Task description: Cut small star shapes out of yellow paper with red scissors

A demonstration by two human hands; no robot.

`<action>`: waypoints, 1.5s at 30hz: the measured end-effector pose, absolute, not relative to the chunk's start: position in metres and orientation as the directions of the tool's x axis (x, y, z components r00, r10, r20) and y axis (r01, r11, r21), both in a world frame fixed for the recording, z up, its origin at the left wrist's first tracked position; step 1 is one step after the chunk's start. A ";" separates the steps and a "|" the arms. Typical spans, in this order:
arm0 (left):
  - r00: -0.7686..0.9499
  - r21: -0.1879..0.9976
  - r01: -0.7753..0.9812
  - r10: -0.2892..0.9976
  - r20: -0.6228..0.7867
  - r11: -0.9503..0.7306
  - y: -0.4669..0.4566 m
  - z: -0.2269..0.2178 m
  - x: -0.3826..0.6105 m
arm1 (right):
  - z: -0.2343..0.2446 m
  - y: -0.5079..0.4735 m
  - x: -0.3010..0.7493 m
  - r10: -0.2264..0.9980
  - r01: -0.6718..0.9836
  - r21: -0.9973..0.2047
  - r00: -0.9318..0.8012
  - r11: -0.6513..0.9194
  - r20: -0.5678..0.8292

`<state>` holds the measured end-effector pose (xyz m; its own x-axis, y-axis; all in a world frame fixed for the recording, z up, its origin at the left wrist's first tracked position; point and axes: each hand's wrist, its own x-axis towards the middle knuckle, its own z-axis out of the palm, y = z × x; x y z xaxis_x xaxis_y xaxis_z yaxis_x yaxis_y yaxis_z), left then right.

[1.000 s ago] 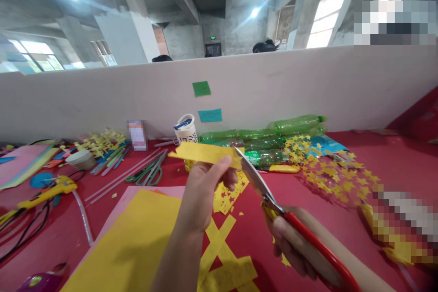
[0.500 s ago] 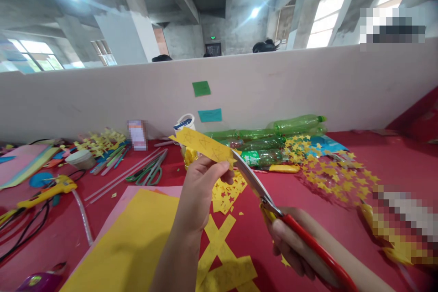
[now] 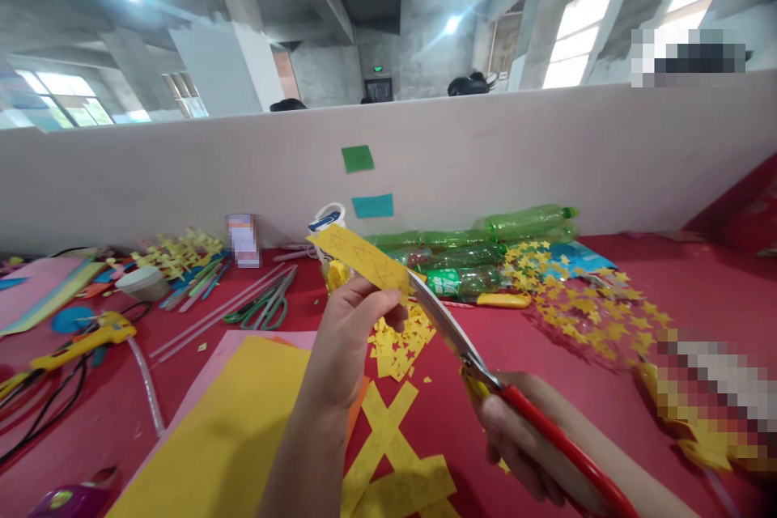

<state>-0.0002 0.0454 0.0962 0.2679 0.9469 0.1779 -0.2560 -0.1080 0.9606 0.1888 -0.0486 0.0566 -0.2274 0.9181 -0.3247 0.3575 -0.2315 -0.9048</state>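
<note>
My left hand [image 3: 358, 332] pinches a yellow paper strip [image 3: 358, 253] near its right end, holding it above the table; star outlines are drawn on it. In my right hand [image 3: 522, 429] are red-handled scissors [image 3: 452, 332], their blades pointing up and left against the strip's right end. Beneath my hands lies a pile of yellow paper scraps [image 3: 397, 348] with star-shaped holes. Nearer to me, several yellow strips [image 3: 388, 417] cross one another on the red table. Beside my left forearm rests a large yellow sheet [image 3: 224, 421] over pink paper.
Green plastic bottles [image 3: 528, 221] lie along the white partition [image 3: 182, 170]. Cut yellow stars [image 3: 583, 307] spread at the right, close to a yellow cutter [image 3: 503, 301]. Leftward are green-handled scissors [image 3: 270, 303], a yellow glue gun [image 3: 103, 332] with its cord, and a white cup [image 3: 142, 283].
My left hand has shifted slightly left with the strip. The star-like point at the strip's right end no longer shows. The scissors stay almost where they were.
</note>
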 end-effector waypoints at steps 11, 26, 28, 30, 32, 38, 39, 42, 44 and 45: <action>0.194 0.941 -0.281 0.949 0.248 -0.189 0.044 0.100 0.003 | 0.054 -0.047 0.185 0.936 0.317 -0.925 -0.207 -0.210 -0.284; 0.267 0.939 -0.319 0.938 0.219 -0.128 0.041 0.099 0.005 | 0.061 -0.050 0.187 0.941 0.308 -0.940 -0.251 -0.147 -0.229; 0.280 0.936 -0.331 0.934 0.221 -0.122 0.041 0.099 0.006 | 0.063 -0.051 0.189 0.938 0.307 -0.942 -0.266 -0.136 -0.222; 0.293 0.935 -0.332 0.929 0.227 -0.124 0.042 0.099 0.006 | 0.062 -0.052 0.190 0.940 0.310 -0.943 -0.268 -0.124 -0.211; 0.305 0.938 -0.322 0.924 0.232 -0.129 0.042 0.099 0.005 | 0.059 -0.052 0.191 0.944 0.318 -0.942 -0.266 -0.108 -0.198; 0.310 0.951 -0.277 0.924 0.224 -0.138 0.043 0.100 0.002 | 0.053 -0.048 0.190 0.936 0.294 -0.949 -0.289 -0.114 -0.202; 0.310 0.953 -0.269 0.924 0.223 -0.139 0.043 0.100 0.001 | 0.054 -0.048 0.189 0.934 0.297 -0.947 -0.288 -0.123 -0.211; 0.318 0.961 -0.233 0.923 0.218 -0.147 0.044 0.100 -0.003 | 0.060 -0.048 0.188 0.923 0.332 -0.930 -0.284 -0.160 -0.260; 0.331 0.965 -0.212 0.918 0.219 -0.153 0.045 0.100 -0.005 | 0.065 -0.049 0.187 0.911 0.356 -0.914 -0.277 -0.197 -0.304; 0.338 0.966 -0.205 0.915 0.219 -0.155 0.045 0.101 -0.006 | 0.067 -0.050 0.187 0.909 0.361 -0.909 -0.272 -0.209 -0.317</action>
<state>-0.0059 0.0453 0.1005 0.3384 0.9152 0.2190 -0.2051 -0.1554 0.9663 0.1873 -0.0498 0.0672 -0.2719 0.9085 -0.3173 0.3612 -0.2093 -0.9087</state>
